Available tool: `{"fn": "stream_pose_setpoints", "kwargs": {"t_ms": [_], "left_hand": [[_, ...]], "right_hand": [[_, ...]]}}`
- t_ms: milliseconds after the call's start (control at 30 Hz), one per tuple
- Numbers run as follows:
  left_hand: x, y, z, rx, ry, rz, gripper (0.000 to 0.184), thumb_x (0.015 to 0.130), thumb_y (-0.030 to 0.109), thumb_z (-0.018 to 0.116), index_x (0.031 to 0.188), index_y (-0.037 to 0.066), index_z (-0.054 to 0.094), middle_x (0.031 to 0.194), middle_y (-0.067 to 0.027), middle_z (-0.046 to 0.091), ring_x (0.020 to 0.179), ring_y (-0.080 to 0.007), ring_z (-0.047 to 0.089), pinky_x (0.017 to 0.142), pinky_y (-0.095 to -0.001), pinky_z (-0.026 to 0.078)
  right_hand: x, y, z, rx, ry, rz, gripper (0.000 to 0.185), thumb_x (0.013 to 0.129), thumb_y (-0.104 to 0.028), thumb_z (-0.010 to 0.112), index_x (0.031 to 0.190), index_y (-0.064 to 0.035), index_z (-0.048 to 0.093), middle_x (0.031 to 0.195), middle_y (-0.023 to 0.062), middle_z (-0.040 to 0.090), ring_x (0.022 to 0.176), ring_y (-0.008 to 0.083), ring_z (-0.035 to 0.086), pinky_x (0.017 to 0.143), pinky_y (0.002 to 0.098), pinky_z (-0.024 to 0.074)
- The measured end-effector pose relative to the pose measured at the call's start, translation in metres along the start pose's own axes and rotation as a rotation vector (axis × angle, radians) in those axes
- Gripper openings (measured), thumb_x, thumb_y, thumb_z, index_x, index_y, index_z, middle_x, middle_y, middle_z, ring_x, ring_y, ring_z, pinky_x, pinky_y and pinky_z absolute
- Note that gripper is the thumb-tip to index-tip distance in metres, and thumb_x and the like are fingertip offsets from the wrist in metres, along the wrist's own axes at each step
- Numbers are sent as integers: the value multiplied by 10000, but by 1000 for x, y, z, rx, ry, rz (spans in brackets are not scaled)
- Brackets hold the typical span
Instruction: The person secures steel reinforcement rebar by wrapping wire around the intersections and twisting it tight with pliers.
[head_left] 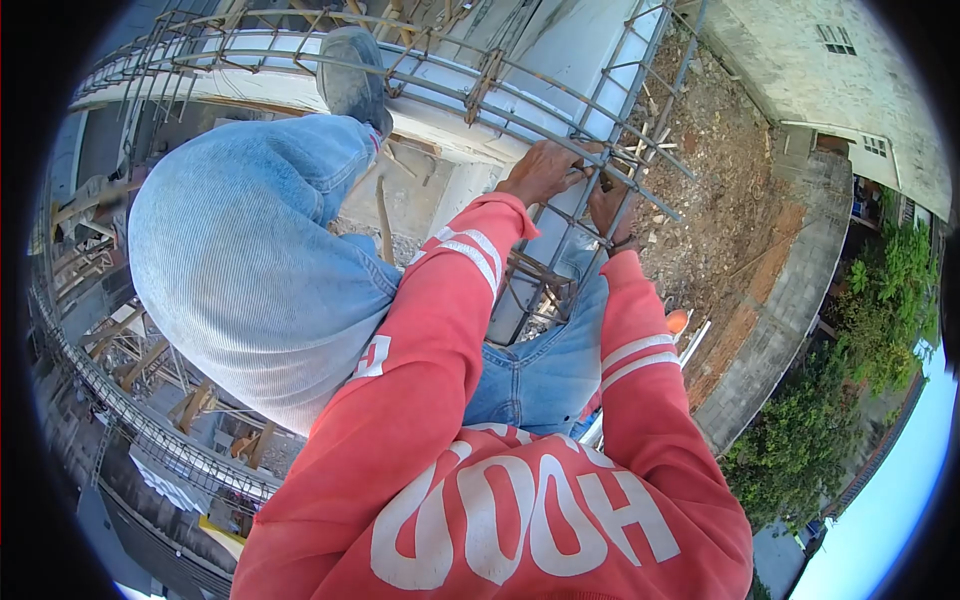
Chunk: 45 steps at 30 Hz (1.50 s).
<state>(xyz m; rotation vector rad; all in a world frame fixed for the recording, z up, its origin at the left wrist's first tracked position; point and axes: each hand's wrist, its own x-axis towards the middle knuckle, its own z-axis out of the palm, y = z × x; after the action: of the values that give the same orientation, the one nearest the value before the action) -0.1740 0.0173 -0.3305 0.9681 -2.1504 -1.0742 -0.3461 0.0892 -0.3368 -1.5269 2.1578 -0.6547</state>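
Note:
My left hand (545, 172) is closed, fingers curled together against a joint of crossing steel rebars (612, 152). Close beside it, my right hand (608, 203) reaches the same joint from the other side, with its fingers bent and partly hidden behind the bars. Whatever lies between the fingertips is too small to make out. From this joint a rebar cage (485, 85) of long bars and square stirrups runs left, and another stretch of the cage (540, 275) comes back toward my lap between my legs.
My shoe (352, 80) rests by the cage on a pale ledge. Below on the right are rubble ground (715, 190), a block wall (790, 310) and trees (830, 410). A plastered building wall (870, 70) stands top right. Wooden poles (385, 220) and more rebar lie beneath on the left.

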Motion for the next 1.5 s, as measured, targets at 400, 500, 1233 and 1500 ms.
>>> {"fn": "stream_pose_setpoints", "kwargs": {"t_ms": [400, 500, 1233, 1500], "left_hand": [[5, -7, 7, -123, 114, -32, 324, 868, 136, 636, 1187, 105, 685, 1124, -163, 690, 1021, -382, 648, 889, -459, 514], [8, -10, 6, -178, 102, -116, 276, 834, 101, 639, 1099, 77, 717, 1057, -173, 700, 995, -382, 651, 883, -444, 516], [-7, -8, 9, 147, 121, -116, 96, 799, 146, 746, 893, 143, 765, 990, -74, 670, 1074, -308, 554, 988, -438, 381], [-8, -5, 6, 157, 101, -98, 81, 815, 199, 742, 861, 135, 759, 966, -105, 646, 1028, -327, 574, 911, -463, 427]], "right_hand": [[-1, -15, -20, 219, -342, 58, 238, 950, -163, 613, 1068, 29, 689, 837, 128, 725, 653, 192, 706, 603, 338, 555], [11, -21, -30, -273, -395, -196, 409, 929, -425, 663, 1037, -33, 706, 905, 176, 727, 817, 335, 703, 750, 441, 548], [-88, -16, -110, 146, 61, 140, 184, 911, -102, 648, 1057, -23, 726, 930, 136, 733, 794, 223, 677, 700, 341, 529], [-175, -150, -120, 84, -218, -226, 635, 674, -38, 833, 1260, -48, 589, 1101, 145, 533, 865, 239, 655, 711, 343, 558]]}}
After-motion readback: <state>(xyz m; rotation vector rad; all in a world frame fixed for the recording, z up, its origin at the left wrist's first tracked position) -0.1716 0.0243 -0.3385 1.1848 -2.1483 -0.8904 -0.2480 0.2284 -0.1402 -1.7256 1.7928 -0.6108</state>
